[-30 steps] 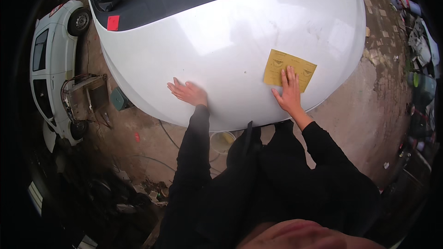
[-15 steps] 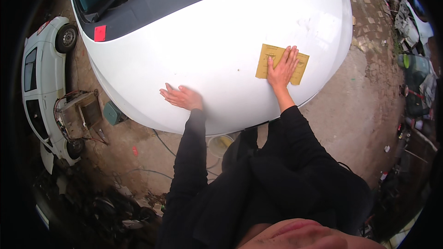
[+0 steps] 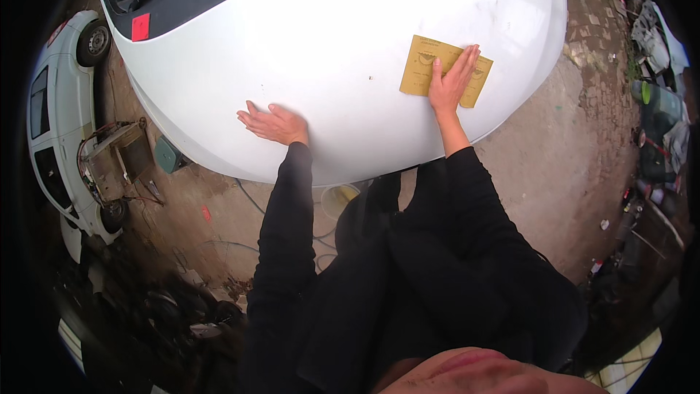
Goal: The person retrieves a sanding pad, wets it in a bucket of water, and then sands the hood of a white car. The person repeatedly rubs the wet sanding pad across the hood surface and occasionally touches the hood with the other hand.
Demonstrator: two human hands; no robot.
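Observation:
A yellow abrasive paper sheet lies on the white car hood, under my right hand. That hand is open and flat, fingers extended close together over the sheet. Further left, my left hand rests open on the bare white paint, fingers stretched out. A small dark mark shows on the hood between my hands. A small red square sits at the hood's dark upper edge, near the windshield.
Another white car stands at the left, beside a grimy metal cart with cables and a green container. A bucket and hoses are on the ground below the hood. Piled scrap and containers line the right.
My right hand has changed its angle on the sheet, its fingers now slanting right. The view has shifted, so the hood and both hands appear higher and further left. My left hand stays open.

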